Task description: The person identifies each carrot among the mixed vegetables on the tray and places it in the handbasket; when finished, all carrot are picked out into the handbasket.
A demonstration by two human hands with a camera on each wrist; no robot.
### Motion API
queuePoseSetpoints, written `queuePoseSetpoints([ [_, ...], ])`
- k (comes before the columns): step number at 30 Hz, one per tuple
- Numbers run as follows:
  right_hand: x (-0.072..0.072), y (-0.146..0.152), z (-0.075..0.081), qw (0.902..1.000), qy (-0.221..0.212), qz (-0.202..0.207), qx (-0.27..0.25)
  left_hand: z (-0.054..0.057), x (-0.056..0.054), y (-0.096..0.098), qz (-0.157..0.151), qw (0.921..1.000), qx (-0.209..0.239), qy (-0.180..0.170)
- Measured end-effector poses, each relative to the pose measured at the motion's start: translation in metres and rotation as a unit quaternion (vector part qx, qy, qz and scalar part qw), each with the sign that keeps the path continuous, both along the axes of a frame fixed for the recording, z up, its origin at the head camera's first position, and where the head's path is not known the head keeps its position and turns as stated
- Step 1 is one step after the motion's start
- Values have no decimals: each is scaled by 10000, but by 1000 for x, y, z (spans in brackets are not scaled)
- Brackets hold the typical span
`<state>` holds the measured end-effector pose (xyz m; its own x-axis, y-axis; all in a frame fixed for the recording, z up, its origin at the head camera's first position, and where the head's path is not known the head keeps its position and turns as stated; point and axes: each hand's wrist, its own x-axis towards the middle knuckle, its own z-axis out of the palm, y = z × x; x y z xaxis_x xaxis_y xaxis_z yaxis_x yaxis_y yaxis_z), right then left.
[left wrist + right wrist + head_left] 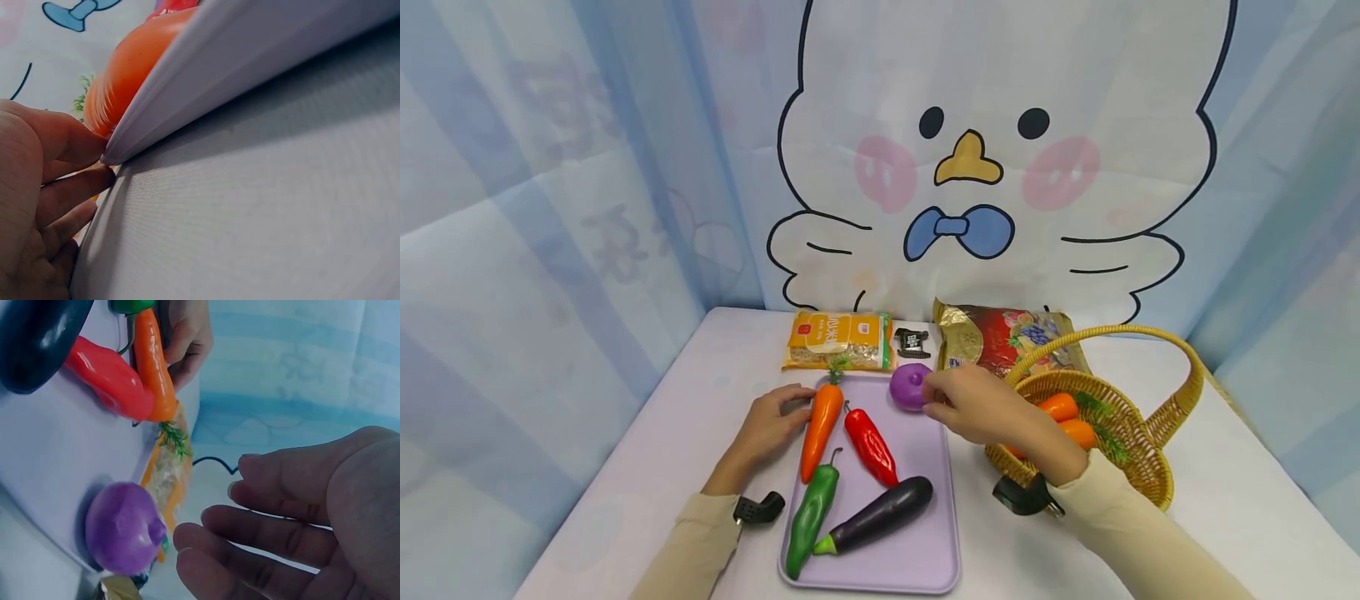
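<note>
A lilac tray [917,533] bears an orange carrot [822,429], a red pepper [870,447], a green pepper [812,517], a dark eggplant [886,514] and a purple onion [910,387]. My left hand [772,429] is at the tray's upper left edge beside the carrot. In the left wrist view its thumb and fingers [78,190] pinch the rim. Close to the onion, at the tray's upper right corner, hovers my right hand [973,406]. Its fingers [250,531] are loosely bent with nothing between them, and the right wrist view shows them apart from the onion.
A wicker basket [1150,475] with a tall handle stands right of the tray, holding several carrots [1060,407]. Behind the tray lie a yellow grain packet [842,340], a small black-and-white packet [912,342] and a gold-and-red bag [1000,333]. A printed curtain hangs behind the table.
</note>
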<state>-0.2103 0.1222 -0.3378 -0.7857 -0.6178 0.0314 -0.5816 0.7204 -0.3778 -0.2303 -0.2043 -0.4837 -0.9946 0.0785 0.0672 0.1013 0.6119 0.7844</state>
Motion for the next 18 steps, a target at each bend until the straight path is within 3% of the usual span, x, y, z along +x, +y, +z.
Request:
queuePoseSetpoints([
  [10,-25,-30,-15,9969,-506,378,-479,-4,-3,-1,-68,9999,108,105],
  [18,-41,-52,-32,9957,-754,444,-304,-6,-4,-3,-54,9998,94,139],
])
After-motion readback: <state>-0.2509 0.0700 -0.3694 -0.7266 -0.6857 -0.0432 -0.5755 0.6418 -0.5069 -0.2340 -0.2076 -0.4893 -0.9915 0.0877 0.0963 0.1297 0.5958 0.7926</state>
